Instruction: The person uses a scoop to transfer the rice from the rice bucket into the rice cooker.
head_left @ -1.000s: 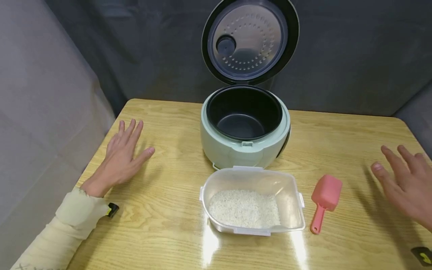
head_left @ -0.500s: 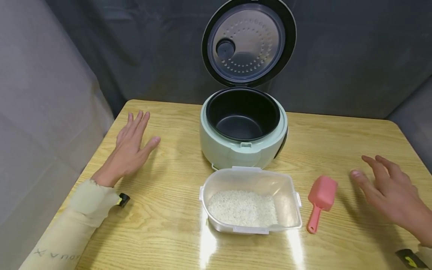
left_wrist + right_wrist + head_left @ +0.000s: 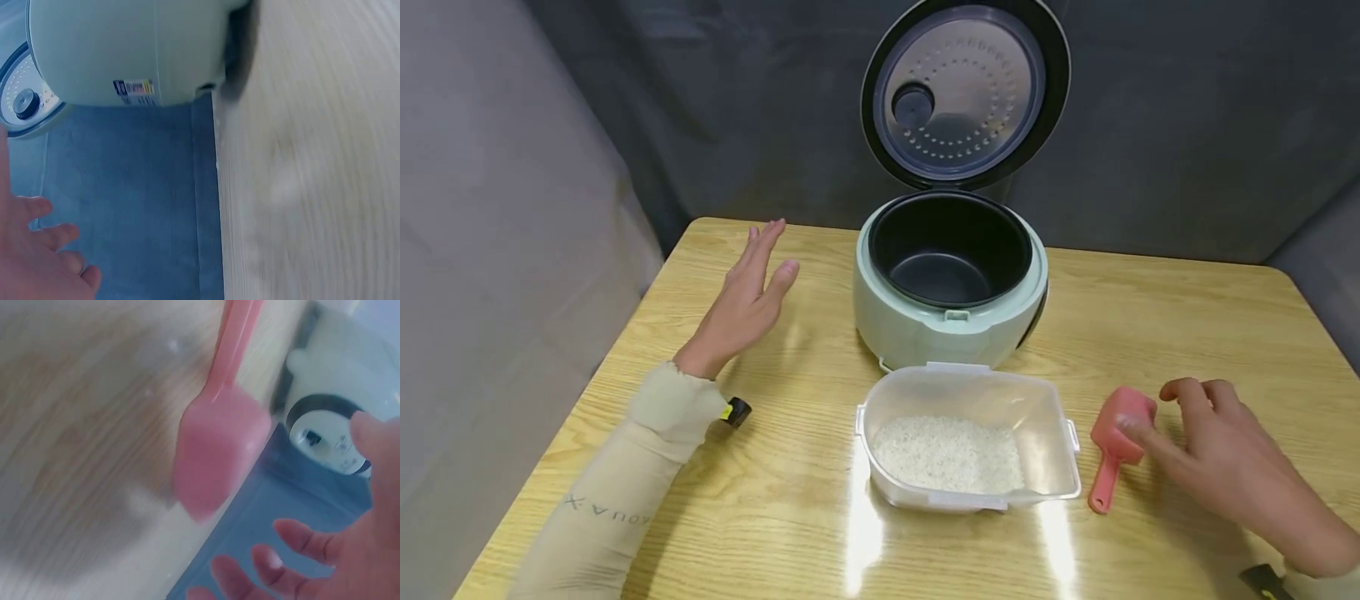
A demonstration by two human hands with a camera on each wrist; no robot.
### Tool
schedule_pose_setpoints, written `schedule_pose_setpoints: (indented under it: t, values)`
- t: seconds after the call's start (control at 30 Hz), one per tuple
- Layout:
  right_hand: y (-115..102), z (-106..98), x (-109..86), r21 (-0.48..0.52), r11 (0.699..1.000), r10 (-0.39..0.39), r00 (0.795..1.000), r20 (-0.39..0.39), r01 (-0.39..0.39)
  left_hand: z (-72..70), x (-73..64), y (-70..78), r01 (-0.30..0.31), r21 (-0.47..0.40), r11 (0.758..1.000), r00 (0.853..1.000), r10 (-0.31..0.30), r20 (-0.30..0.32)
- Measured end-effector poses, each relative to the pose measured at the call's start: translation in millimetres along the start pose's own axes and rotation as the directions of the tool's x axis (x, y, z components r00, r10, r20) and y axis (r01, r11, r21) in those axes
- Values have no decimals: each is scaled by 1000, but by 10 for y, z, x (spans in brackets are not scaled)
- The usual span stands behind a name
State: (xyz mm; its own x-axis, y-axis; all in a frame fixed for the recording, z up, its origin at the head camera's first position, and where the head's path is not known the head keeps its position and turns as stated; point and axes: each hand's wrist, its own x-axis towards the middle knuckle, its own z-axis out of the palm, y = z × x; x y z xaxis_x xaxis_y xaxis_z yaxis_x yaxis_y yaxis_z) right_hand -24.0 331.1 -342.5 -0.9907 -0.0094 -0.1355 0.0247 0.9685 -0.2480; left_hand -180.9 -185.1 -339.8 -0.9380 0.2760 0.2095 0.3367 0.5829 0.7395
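A pale green rice cooker [image 3: 910, 329] stands on the table with its lid [image 3: 962, 92] raised, its dark inner pot [image 3: 940, 275] showing bare inside. In front of it sits a clear plastic container [image 3: 1045, 433] holding white rice [image 3: 947, 454]. To the container's right lies a pink scoop [image 3: 1123, 425], bowl facing down. My right hand [image 3: 1225, 458] hovers at the scoop, thumb over its bowl in the head view; the right wrist view shows the scoop [image 3: 219, 444] apart from the loosely spread fingers. My left hand [image 3: 741, 304] is held left of the cooker, fingers extended, holding nothing.
The wooden table [image 3: 760, 508] ends at a back edge just behind the cooker. A dark curtain [image 3: 1165, 125] hangs beyond it, and a pale grey cloth [image 3: 512, 250] lines the left side.
My right hand has moved left from the table's right side to the scoop. My left hand has shifted right and away from me, towards the cooker. Cooker, container and scoop stay put.
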Motion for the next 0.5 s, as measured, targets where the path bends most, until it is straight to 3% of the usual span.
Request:
schedule_pose_setpoints:
  t: [0.23,0.5]
  values:
    - [-140,8,-96,-28,998,52,994,92,-49,188,218,129,1,-83,997,1000,-3,-19]
    - [-280,130,-223,-91,996,16,998,64,-10,378,367,237,-40,-192,981,999,34,-34]
